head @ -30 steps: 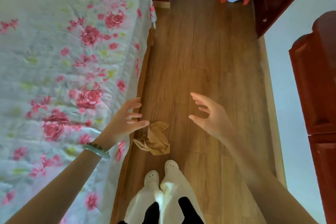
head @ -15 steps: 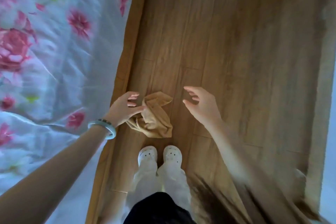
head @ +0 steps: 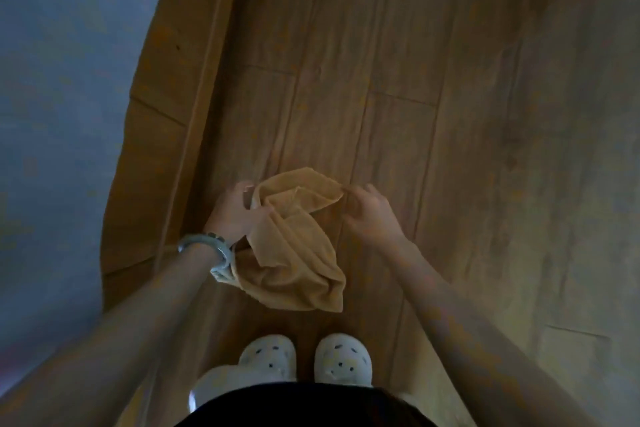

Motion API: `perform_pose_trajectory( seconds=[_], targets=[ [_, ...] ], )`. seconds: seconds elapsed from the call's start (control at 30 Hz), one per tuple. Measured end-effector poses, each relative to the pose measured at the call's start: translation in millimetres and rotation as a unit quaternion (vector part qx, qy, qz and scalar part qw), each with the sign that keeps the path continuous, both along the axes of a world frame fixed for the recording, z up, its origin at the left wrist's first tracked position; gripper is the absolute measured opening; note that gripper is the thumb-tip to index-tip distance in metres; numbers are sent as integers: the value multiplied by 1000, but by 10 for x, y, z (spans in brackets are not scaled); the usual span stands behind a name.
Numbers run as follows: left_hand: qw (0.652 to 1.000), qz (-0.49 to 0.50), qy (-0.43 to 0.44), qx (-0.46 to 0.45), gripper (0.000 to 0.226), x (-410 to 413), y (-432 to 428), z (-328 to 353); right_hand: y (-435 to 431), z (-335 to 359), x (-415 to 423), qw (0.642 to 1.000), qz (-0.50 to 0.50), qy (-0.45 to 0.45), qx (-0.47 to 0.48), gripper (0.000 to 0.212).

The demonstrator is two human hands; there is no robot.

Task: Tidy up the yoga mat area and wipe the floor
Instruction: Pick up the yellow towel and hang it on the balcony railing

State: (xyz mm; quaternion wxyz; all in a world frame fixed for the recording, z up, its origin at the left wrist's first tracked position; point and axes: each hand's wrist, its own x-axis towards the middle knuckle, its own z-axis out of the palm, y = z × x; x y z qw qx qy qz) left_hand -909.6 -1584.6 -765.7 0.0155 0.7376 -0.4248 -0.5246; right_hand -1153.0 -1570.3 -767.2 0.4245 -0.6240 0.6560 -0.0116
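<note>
Both hands had the tan cloth (head: 294, 246)! The left hand (head: 235, 211) pinched one top corner, the right hand (head: 370, 215) gripped the other, likely spreading it for wiping. It hung just ahead of the white shoes (head: 304, 360), above the wooden floor (head: 398, 80).

Head view, my feed: dim, underexposed, blotchy with compression noise. Floor (head: 398, 62) planks bow from wide-angle distortion. Left side washes to featureless grey-blue. Soft focus throughout; no glare.
</note>
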Motion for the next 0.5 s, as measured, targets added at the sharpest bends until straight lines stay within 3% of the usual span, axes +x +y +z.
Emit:
perform_pose_trajectory(
  seconds=[0.13,0.3,0.5],
  targets=[
    [999,-18,-42,6,80,-25,-9,-381,-50,-546,48,997,57,49,3,56],
    [995,-71,-64,-16,48,-154,79,-510,-112,-771,164,991,45,95,-78,25],
    [997,-55,-5,-62,35,-195,148,268,-72,80,153,994,-76,-65,-41,12]
  ],
)
